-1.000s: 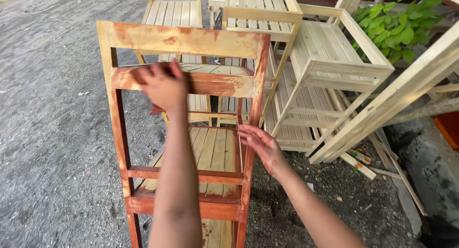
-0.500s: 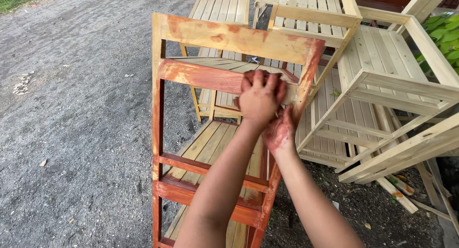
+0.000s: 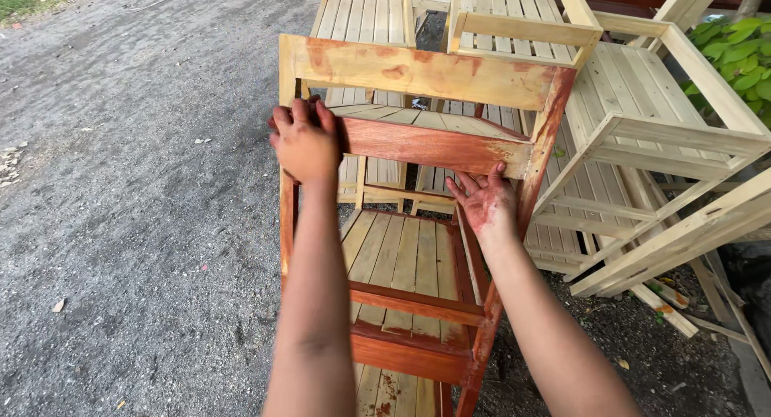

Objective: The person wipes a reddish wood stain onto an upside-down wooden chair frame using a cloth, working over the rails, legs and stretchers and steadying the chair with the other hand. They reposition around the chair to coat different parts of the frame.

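A wooden slatted rack [image 3: 418, 71], partly stained red-brown, stands upright in front of me. My left hand [image 3: 305, 144] lies over the left end of its stained second rail [image 3: 434, 144], fingers curled over the top edge. Whether there is anything under the palm is hidden. My right hand [image 3: 486, 202], smeared with red stain, is spread open just below that rail, beside the right post [image 3: 542, 152], and holds nothing. The lower rails [image 3: 409, 353] are stained too. The slats of the lower shelf [image 3: 401, 252] are still bare wood.
Several unstained pale wooden racks [image 3: 642, 120] stand and lean behind and to the right. Grey gravel ground [image 3: 136, 184] stretches to the left. Green leaves [image 3: 739, 55] show at the upper right, and loose wood strips [image 3: 666, 300] lie on the ground at right.
My left hand has slid along the stained rail from its right end to its left end. My right hand has stayed by the right post and spread its fingers.
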